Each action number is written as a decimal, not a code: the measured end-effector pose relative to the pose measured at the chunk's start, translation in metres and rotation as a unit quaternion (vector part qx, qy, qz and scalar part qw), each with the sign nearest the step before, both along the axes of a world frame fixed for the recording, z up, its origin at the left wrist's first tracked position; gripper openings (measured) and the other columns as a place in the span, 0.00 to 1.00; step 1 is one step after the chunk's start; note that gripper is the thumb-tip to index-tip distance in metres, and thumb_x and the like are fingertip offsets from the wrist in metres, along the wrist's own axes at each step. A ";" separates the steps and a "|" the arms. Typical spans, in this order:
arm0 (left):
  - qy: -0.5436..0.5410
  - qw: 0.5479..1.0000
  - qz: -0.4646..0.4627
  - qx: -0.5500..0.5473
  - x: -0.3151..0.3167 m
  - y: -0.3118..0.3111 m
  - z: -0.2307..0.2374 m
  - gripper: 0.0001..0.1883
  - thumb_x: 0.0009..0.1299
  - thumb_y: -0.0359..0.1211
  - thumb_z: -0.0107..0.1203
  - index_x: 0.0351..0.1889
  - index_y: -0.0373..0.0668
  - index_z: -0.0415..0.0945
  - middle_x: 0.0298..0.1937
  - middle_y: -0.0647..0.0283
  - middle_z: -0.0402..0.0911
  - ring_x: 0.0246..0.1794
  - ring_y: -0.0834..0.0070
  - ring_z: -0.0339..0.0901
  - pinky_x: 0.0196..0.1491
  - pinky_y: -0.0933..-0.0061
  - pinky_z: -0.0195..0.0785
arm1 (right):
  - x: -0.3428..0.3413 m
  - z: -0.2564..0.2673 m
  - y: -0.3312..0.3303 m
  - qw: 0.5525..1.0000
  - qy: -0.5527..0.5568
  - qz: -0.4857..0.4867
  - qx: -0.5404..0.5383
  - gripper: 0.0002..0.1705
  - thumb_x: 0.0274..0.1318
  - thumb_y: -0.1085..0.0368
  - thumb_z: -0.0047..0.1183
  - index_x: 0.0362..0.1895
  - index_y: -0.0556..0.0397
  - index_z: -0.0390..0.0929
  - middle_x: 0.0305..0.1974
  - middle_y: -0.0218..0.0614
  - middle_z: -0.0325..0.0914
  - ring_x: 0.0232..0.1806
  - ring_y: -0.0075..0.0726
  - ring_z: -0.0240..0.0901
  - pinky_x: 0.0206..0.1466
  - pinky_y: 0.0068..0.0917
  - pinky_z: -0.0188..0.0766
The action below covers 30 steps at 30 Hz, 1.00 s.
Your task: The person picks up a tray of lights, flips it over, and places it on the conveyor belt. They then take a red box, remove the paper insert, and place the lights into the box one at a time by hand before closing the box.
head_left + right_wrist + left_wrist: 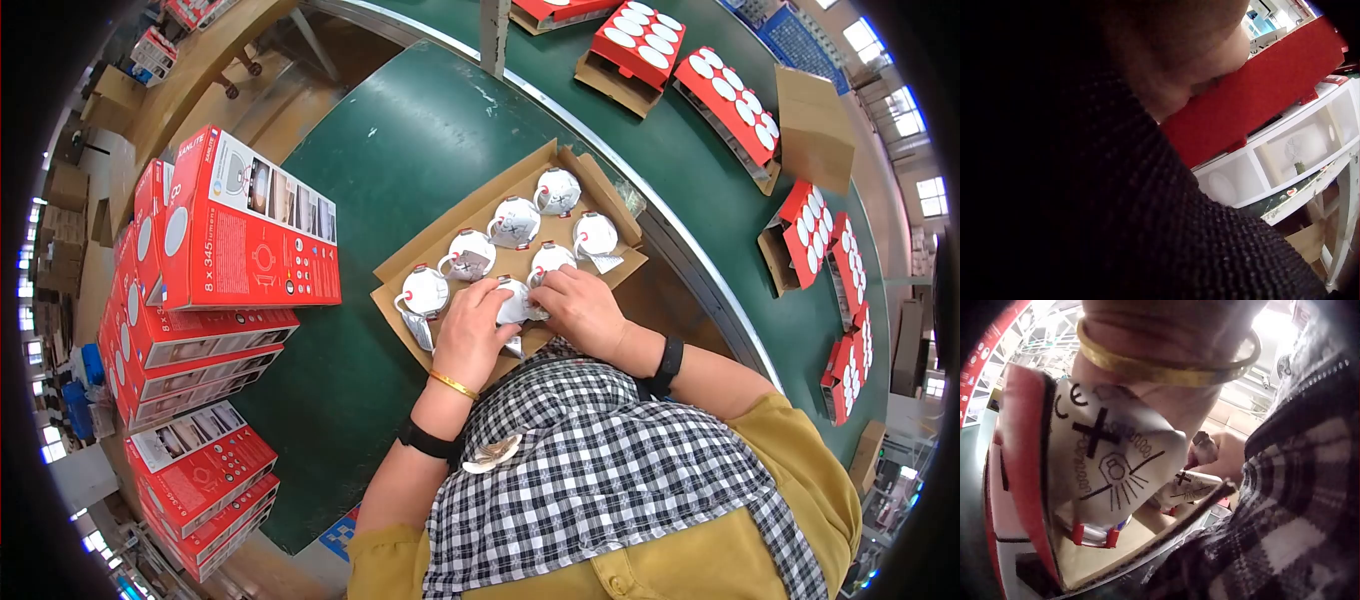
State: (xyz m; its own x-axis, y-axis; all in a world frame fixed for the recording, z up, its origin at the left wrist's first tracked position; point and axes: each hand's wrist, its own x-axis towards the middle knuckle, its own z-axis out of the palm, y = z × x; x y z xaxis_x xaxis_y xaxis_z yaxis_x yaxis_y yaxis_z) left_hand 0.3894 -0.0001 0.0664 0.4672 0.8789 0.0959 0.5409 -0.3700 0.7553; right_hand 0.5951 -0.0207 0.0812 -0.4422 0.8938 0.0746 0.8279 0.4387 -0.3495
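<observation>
An open cardboard box (430, 238), red on its outer side, sits tilted at the table's front edge against the apron. Two rows of white downlights (470, 254) with looped white cables and printed white labels lie in it. In the near row, the left hand (467, 335) and right hand (583, 312) grip one downlight (515, 303) from either side, fingers bent around it. The left wrist view shows a white label (1116, 465) with black line drawings below the bracelet. A red box wall (1260, 94) crosses the right wrist view; the right fingertips are hidden there.
Red printed cartons (255, 235) stand stacked at the left. Beyond a metal rail (690, 255), several red boxes of white discs (735, 95) line a green conveyor, with a raised cardboard flap (815, 130) among them. The green tabletop (400, 130) extends behind the open box.
</observation>
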 end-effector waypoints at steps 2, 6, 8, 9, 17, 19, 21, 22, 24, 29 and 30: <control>-0.006 1.000 0.002 -0.003 -0.001 -0.001 0.000 0.25 0.50 0.29 0.72 0.48 0.41 0.79 0.56 0.58 0.77 0.53 0.58 0.74 0.57 0.62 0.70 | -0.002 -0.001 0.001 1.000 0.000 -0.006 0.005 0.20 0.32 0.69 0.66 0.38 0.48 0.81 0.35 0.31 0.73 0.41 0.39 0.72 0.44 0.34 0.72; -0.006 1.000 0.001 -0.016 -0.001 0.000 0.000 0.25 0.50 0.29 0.72 0.48 0.41 0.79 0.55 0.58 0.77 0.53 0.58 0.75 0.57 0.62 0.70 | -0.004 0.002 0.003 1.000 -0.010 -0.011 -0.003 0.18 0.33 0.69 0.66 0.36 0.48 0.81 0.35 0.31 0.73 0.41 0.39 0.72 0.44 0.33 0.73; -0.007 1.000 0.005 -0.003 -0.001 0.000 -0.001 0.25 0.50 0.29 0.72 0.48 0.41 0.79 0.55 0.58 0.77 0.53 0.58 0.75 0.57 0.62 0.70 | -0.003 0.003 0.005 1.000 -0.011 -0.010 -0.007 0.18 0.33 0.69 0.66 0.36 0.48 0.81 0.35 0.31 0.73 0.41 0.39 0.72 0.44 0.33 0.73; -0.009 1.000 0.006 -0.004 -0.001 -0.001 -0.002 0.25 0.50 0.29 0.72 0.48 0.41 0.79 0.55 0.58 0.77 0.53 0.58 0.75 0.57 0.62 0.70 | -0.003 0.003 0.005 1.000 -0.009 -0.011 -0.010 0.18 0.34 0.69 0.66 0.36 0.47 0.81 0.35 0.31 0.73 0.41 0.39 0.72 0.44 0.34 0.73; -0.008 1.000 0.005 -0.003 -0.002 -0.001 -0.004 0.25 0.51 0.30 0.72 0.49 0.41 0.80 0.55 0.58 0.78 0.54 0.58 0.75 0.57 0.62 0.70 | -0.002 0.001 0.006 1.000 -0.005 -0.004 -0.008 0.17 0.34 0.68 0.66 0.36 0.47 0.81 0.35 0.31 0.73 0.42 0.39 0.73 0.44 0.33 0.73; -0.007 1.000 0.006 -0.006 -0.002 -0.001 -0.004 0.25 0.51 0.30 0.72 0.49 0.41 0.80 0.55 0.58 0.78 0.54 0.58 0.75 0.57 0.62 0.70 | -0.003 0.001 0.006 1.000 -0.005 -0.002 -0.008 0.17 0.34 0.68 0.66 0.36 0.47 0.80 0.35 0.31 0.73 0.42 0.39 0.73 0.44 0.33 0.73; -0.005 1.000 0.006 -0.008 -0.002 -0.001 -0.003 0.25 0.51 0.30 0.72 0.49 0.41 0.80 0.55 0.58 0.78 0.54 0.58 0.75 0.58 0.62 0.70 | -0.003 0.001 0.006 1.000 -0.007 -0.003 -0.005 0.17 0.35 0.68 0.66 0.36 0.47 0.80 0.35 0.30 0.74 0.42 0.38 0.72 0.44 0.33 0.73; -0.003 1.000 0.004 -0.007 -0.002 0.000 -0.003 0.25 0.51 0.30 0.72 0.49 0.41 0.80 0.55 0.58 0.78 0.54 0.58 0.75 0.58 0.61 0.70 | -0.003 0.001 0.006 1.000 -0.007 -0.003 -0.004 0.17 0.35 0.68 0.66 0.36 0.47 0.80 0.35 0.30 0.74 0.42 0.38 0.72 0.44 0.33 0.73; -0.002 1.000 0.001 -0.007 -0.003 -0.001 -0.002 0.25 0.51 0.30 0.72 0.49 0.41 0.80 0.55 0.58 0.78 0.54 0.58 0.75 0.58 0.61 0.69 | -0.003 0.001 0.006 1.000 0.004 -0.007 0.003 0.17 0.35 0.68 0.66 0.36 0.46 0.81 0.35 0.31 0.75 0.42 0.39 0.73 0.44 0.34 0.74; -0.002 1.000 -0.011 -0.009 -0.002 0.000 0.002 0.23 0.52 0.29 0.71 0.48 0.41 0.80 0.56 0.57 0.77 0.55 0.58 0.74 0.58 0.61 0.69 | 0.023 0.012 0.019 0.991 0.090 -0.098 -0.001 0.11 0.47 0.66 0.63 0.38 0.45 0.82 0.36 0.34 0.76 0.41 0.44 0.76 0.43 0.39 0.75; -0.005 1.000 -0.013 -0.011 -0.002 0.001 0.004 0.22 0.53 0.29 0.70 0.48 0.41 0.80 0.56 0.57 0.76 0.55 0.57 0.74 0.58 0.61 0.69 | 0.031 0.016 0.025 0.986 0.068 -0.154 0.012 0.10 0.49 0.65 0.63 0.39 0.44 0.83 0.37 0.34 0.77 0.42 0.44 0.77 0.43 0.38 0.76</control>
State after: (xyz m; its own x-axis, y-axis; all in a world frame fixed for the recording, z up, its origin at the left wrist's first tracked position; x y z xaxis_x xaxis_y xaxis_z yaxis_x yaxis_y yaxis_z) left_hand 0.3871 0.0011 0.0701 0.4898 0.8680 0.0815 0.5227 -0.3672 0.7694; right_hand 0.6256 0.0038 0.0971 -0.1340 0.9814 0.1375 0.8690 0.1831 -0.4597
